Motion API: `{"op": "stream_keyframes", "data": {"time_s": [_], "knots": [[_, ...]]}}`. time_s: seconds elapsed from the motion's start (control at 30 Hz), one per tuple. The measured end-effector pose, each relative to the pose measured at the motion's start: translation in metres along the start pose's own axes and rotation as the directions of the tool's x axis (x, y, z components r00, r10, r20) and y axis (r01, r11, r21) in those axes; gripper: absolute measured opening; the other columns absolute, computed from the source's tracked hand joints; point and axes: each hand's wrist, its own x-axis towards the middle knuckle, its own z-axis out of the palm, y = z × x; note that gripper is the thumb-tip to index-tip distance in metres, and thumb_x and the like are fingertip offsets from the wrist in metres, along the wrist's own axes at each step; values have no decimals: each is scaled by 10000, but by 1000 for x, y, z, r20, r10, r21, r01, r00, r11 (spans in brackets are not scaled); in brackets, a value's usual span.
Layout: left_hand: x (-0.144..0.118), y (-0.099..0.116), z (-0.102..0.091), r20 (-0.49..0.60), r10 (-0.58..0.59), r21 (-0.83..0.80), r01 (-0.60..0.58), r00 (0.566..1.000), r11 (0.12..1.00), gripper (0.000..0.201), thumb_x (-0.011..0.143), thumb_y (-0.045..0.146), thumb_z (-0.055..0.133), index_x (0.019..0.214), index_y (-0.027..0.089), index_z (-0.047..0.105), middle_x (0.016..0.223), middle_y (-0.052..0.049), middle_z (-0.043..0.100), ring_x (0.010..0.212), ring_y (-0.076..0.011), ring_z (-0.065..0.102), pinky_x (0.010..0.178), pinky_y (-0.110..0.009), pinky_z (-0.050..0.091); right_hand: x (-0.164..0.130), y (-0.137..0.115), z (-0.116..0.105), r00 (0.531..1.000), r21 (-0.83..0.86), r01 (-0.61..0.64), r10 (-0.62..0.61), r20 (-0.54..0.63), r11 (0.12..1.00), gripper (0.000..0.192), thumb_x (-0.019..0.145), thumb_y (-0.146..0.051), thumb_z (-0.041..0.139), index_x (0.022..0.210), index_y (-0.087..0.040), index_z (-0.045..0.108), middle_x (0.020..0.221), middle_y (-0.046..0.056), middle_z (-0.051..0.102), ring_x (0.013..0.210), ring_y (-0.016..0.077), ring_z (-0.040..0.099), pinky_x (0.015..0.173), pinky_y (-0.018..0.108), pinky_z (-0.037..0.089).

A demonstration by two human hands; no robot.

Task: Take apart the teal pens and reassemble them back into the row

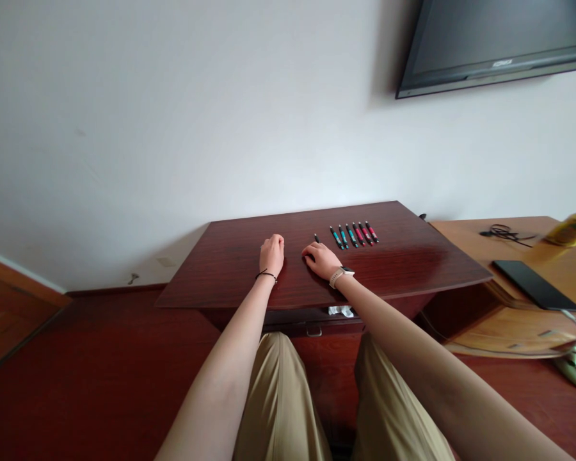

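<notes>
Head view: left hand loosely curled, resting on dark table, holding nothing visible. Right hand flat-ish, fingers bent, small black pen just beyond fingertips, grip unclear. Row of six pens further right, untouched. Likely sorting or lining up; next calls for a fine pinch.

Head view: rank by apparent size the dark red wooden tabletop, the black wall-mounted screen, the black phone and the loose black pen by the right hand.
1. Dark red wooden tabletop
2. Black wall-mounted screen, cropped by the frame, so unsure
3. Black phone
4. Loose black pen
</notes>
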Motion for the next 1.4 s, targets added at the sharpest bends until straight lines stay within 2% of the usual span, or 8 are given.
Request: {"op": "stream_keyframes", "data": {"time_s": [0.1,0.2,0.5,0.9,1.13,1.4], "knots": [[2,-9,1,-62,-99,-36,97,993,995,207,1091,208,470,1032,244,665,1068,-91,731,1027,-264,623,948,-378,486,-1,0,-1,1000,8,-6,6,3,1000,191,1030,-201,595,1118,-226,763,1164,93,710,1108,244,633,1068,371,488],[4,-15,3,-62,-125,-48,122,990,991,187,1058,198,522,1008,243,697,1092,-102,727,1052,-274,617,964,-388,497,-1,-1,-2,1000,15,-9,9,8,1000,185,1026,-193,599,1110,-227,760,1160,89,710,1104,242,634,1062,362,488],[9,-13,9,2,-28,-13,28,1000,1000,186,1016,149,559,991,238,720,1093,-105,715,1104,-298,586,1004,-428,498,-1,-3,-4,1000,-7,2,-2,6,1000,184,1026,-189,599,1130,-221,747,1166,91,713,1102,251,624,1050,366,483],[11,-12,10,31,-16,-19,17,999,1000,235,1036,148,525,1013,241,739,1126,-117,710,1130,-315,579,1024,-449,503,-1,-2,-2,1000,-27,5,-4,20,1000,202,1029,-197,593,1167,-228,737,1187,98,704,1118,260,614,1069,380,481],[12,-8,14,73,28,74,-33,997,997,253,1066,175,475,1024,222,720,1110,-139,674,1128,-320,557,1036,-455,479,-2,-3,-4,1000,-28,5,-5,14,1000,210,1021,-185,594,1178,-220,729,1202,100,707,1131,270,612,1062,383,489],[13,-8,15,74,13,105,-21,997,994,249,1057,160,468,1010,221,705,1109,-143,657,1142,-322,557,1039,-464,467,-2,-3,-4,1000,-21,1,0,22,1000,204,1029,-194,593,1170,-228,737,1197,99,706,1127,266,614,1070,388,485]]}}
